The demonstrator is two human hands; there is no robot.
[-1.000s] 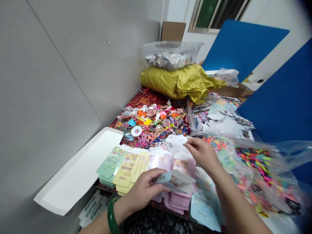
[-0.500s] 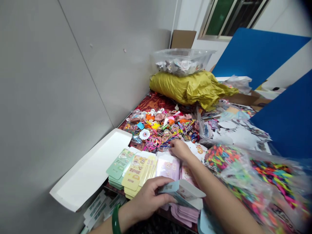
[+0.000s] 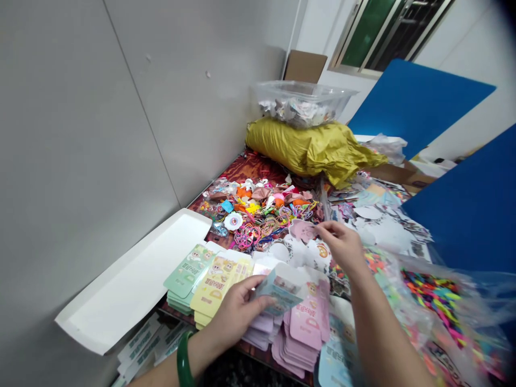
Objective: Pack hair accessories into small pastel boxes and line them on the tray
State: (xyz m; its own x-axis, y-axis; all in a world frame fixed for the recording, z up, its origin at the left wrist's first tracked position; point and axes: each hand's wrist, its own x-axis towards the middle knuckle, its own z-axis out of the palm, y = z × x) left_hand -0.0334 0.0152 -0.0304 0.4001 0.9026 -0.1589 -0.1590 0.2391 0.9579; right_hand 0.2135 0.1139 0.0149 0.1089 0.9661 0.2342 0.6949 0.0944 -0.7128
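My left hand (image 3: pixel 236 309), with a green bangle on its wrist, is closed round a small light-blue printed card packet (image 3: pixel 282 287) held above stacks of pink cards (image 3: pixel 300 328). My right hand (image 3: pixel 342 244) pinches a small pink die-cut sticker (image 3: pixel 303 230) and holds it just above a heap of white round stickers (image 3: pixel 298 250). Beside the pink stacks lie yellow cards (image 3: pixel 215 282) and green cards (image 3: pixel 187 269). Behind them is a pile of coloured hair ties and clips (image 3: pixel 262 212).
A white shallow tray (image 3: pixel 133 282) leans at the left by the grey wall. A yellow bag (image 3: pixel 310 145) with a clear tub (image 3: pixel 302 99) on it stands at the back. Blue panels (image 3: pixel 463 199) rise on the right. Clear bags of coloured clips (image 3: pixel 439 290) lie at the right.
My right hand has come back from the hair-tie pile with a pink sticker pinched in it. My left hand has tilted the blue packet a little. The view has shifted slightly.
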